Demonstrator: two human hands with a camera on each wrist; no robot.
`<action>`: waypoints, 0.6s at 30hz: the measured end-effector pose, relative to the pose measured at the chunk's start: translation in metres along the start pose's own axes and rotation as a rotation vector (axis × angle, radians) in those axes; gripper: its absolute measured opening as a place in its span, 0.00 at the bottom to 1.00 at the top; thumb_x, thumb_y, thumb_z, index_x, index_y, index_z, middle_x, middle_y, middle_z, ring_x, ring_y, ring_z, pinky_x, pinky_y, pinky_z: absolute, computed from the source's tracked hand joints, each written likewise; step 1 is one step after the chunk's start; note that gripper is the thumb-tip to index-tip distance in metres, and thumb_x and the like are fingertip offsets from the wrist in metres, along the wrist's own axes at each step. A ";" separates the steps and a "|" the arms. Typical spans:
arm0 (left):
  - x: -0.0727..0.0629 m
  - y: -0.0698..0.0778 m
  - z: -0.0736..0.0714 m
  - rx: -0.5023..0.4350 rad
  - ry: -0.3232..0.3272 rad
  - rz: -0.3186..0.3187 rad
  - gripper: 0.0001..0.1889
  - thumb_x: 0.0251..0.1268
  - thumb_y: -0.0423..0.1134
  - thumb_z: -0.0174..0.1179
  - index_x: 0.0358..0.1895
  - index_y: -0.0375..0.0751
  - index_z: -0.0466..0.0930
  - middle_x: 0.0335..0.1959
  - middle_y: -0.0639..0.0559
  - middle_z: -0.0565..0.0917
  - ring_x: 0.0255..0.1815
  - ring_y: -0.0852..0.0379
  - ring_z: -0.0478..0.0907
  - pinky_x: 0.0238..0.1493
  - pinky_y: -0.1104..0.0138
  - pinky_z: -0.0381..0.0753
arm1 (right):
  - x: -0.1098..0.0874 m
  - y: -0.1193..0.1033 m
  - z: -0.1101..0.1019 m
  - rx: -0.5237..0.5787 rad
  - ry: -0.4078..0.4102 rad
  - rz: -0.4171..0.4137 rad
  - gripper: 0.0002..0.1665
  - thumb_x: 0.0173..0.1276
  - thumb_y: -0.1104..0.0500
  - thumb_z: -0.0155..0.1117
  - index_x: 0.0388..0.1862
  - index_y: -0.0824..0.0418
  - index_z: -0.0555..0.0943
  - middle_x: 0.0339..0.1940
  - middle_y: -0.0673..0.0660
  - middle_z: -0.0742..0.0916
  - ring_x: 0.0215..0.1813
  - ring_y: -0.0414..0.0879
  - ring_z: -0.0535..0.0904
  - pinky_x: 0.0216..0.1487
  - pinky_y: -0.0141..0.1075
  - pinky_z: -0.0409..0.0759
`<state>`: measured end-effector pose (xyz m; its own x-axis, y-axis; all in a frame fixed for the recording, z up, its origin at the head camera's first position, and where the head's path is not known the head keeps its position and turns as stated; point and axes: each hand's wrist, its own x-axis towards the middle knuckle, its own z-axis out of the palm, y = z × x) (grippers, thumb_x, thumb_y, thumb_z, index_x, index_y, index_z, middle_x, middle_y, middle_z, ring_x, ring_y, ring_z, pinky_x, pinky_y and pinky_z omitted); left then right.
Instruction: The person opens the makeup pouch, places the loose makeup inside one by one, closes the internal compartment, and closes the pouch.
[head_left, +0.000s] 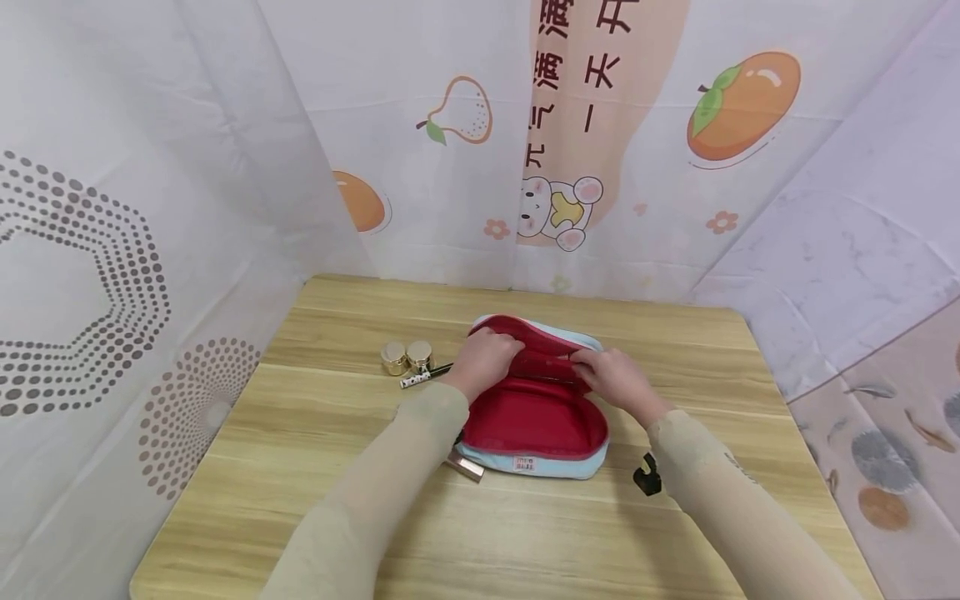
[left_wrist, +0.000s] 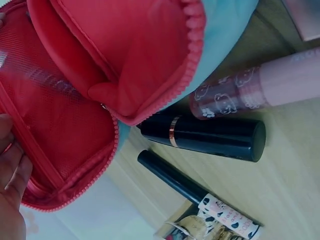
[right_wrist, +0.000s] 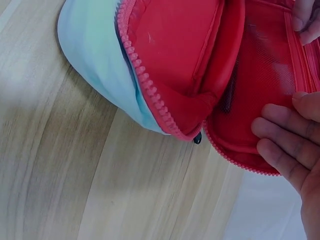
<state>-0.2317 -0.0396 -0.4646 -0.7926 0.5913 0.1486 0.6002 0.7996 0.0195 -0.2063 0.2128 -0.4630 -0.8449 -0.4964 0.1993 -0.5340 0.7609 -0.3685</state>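
Since the pouch (head_left: 558,467) lies unzipped on the bench (head_left: 300,500), I count the opening as done. From my end I see its pale-blue front wall nearest, its lid raised at the back, and the red main compartment (head_left: 528,417) with nothing showing on its floor.

Both hands are busy inside the lid. As far as I can make out, the left hand (head_left: 483,362) pinches the strip along the mesh pocket (right_wrist: 265,65), and the right hand (head_left: 618,383) grips farther along it, other fingertips resting against the mesh; some of the contact is hidden from me. I judge this pocket to be the step in hand and would not call it finished with both hands clasped there. Something pale shows at the mesh, too indistinct for me to name.

Off to the left, two gold-lidded jars (head_left: 420,354) stand just beside a slim patterned tube (left_wrist: 197,192). Near the pouch lie a black tube (left_wrist: 215,136) with a coppery band and a pink printed tube (left_wrist: 225,95). A rose-gold stick (head_left: 466,466) sits by the front left corner; a black curved piece (head_left: 647,477) lies to the right. None of these is in the main compartment, so I see no stowing done there, and zipping up is also undone.
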 end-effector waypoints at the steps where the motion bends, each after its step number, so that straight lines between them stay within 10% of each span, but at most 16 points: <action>1: 0.000 0.000 0.000 -0.009 -0.011 0.002 0.11 0.75 0.35 0.58 0.50 0.50 0.88 0.43 0.55 0.90 0.45 0.59 0.86 0.58 0.61 0.81 | 0.000 0.001 0.000 0.002 0.001 0.000 0.06 0.69 0.66 0.68 0.44 0.64 0.86 0.33 0.57 0.90 0.33 0.49 0.86 0.40 0.49 0.86; 8: -0.007 -0.011 -0.001 -0.271 0.054 -0.029 0.14 0.76 0.34 0.57 0.58 0.44 0.86 0.53 0.51 0.89 0.56 0.53 0.85 0.61 0.61 0.81 | 0.000 0.002 0.001 -0.007 -0.001 0.015 0.05 0.69 0.67 0.68 0.43 0.65 0.86 0.30 0.55 0.88 0.31 0.47 0.83 0.38 0.47 0.85; 18: -0.041 -0.042 -0.025 -0.819 -0.010 -0.354 0.13 0.75 0.40 0.60 0.53 0.41 0.88 0.46 0.48 0.89 0.46 0.50 0.86 0.50 0.61 0.84 | 0.000 0.002 0.000 -0.009 -0.009 0.019 0.05 0.69 0.67 0.67 0.43 0.64 0.86 0.30 0.55 0.88 0.30 0.46 0.81 0.37 0.46 0.84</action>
<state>-0.2221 -0.0999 -0.4464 -0.9447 0.3278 -0.0086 0.2054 0.6119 0.7638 -0.2074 0.2145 -0.4636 -0.8547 -0.4855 0.1839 -0.5181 0.7742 -0.3637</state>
